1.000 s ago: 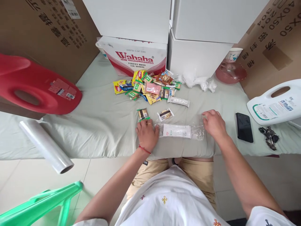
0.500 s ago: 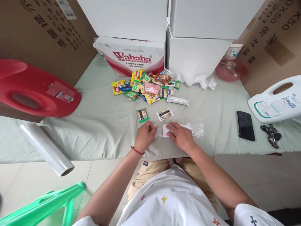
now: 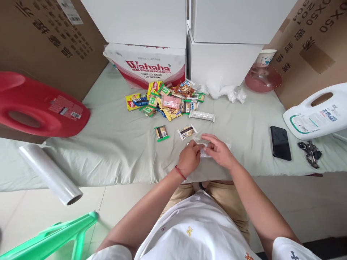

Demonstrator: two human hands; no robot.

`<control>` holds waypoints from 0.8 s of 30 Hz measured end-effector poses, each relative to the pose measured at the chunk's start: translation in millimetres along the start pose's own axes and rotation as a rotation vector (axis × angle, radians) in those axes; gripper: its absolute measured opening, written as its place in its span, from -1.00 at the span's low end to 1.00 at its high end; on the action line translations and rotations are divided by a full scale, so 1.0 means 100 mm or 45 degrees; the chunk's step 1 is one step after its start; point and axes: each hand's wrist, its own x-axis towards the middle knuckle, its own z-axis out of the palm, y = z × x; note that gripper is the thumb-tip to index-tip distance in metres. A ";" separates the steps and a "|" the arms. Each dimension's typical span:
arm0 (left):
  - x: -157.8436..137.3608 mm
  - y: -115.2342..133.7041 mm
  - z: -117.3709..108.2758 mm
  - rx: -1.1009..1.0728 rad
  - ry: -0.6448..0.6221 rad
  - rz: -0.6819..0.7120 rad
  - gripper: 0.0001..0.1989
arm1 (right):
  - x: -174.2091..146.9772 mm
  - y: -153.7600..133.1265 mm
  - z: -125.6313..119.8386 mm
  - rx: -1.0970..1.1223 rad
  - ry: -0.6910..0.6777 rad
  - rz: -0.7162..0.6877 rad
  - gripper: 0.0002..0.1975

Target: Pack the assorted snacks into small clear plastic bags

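A clear plastic bag (image 3: 207,154) lies flat near the table's front edge, with a whitish packet showing through it. My left hand (image 3: 189,157) is closed on the bag's left end and folds it in over the packet. Over the middle of the bag is my right hand (image 3: 221,153), its fingers apart and partly bent, close to the left fingertips. The two hands hide much of the bag. Just beyond them lie a white-edged biscuit pack (image 3: 187,132) and a green-edged biscuit pack (image 3: 162,133).
A pile of wrapped snacks (image 3: 169,101) lies before the Wahaha carton (image 3: 151,68), beside a white stick-shaped packet (image 3: 202,116). At right are a phone (image 3: 281,143), keys (image 3: 310,153) and a white detergent bottle (image 3: 320,112). At left are a red jug (image 3: 46,104) and a film roll (image 3: 50,173).
My left hand has moved right with the bag's left end, up against my right hand. My right hand's fingers have lifted and spread. The view has shifted slightly.
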 end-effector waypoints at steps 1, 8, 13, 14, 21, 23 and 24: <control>-0.01 0.00 0.01 0.058 0.005 0.009 -0.60 | -0.03 -0.03 -0.02 -0.048 0.092 -0.045 -0.63; 0.01 -0.08 -0.04 -0.389 0.091 -0.199 -0.24 | -0.19 0.05 0.17 -0.462 0.070 -0.131 -0.67; -0.08 -0.13 -0.27 -0.276 0.297 0.076 -0.68 | -0.18 0.17 0.26 -0.439 0.129 -0.105 -0.71; -0.09 -0.15 -0.29 -0.161 0.281 0.173 -0.73 | -0.17 0.17 0.27 -0.418 0.134 -0.110 -0.71; -0.04 -0.29 -0.08 0.233 -0.011 0.287 -0.62 | -0.26 0.29 -0.02 -0.336 0.406 -0.043 -0.73; -0.04 -0.30 -0.06 0.262 -0.008 0.282 -0.60 | -0.33 0.40 -0.21 -0.530 0.703 0.076 -0.66; -0.04 -0.29 -0.06 0.269 -0.009 0.279 -0.60 | -0.36 0.45 -0.30 -0.658 0.814 0.160 -0.59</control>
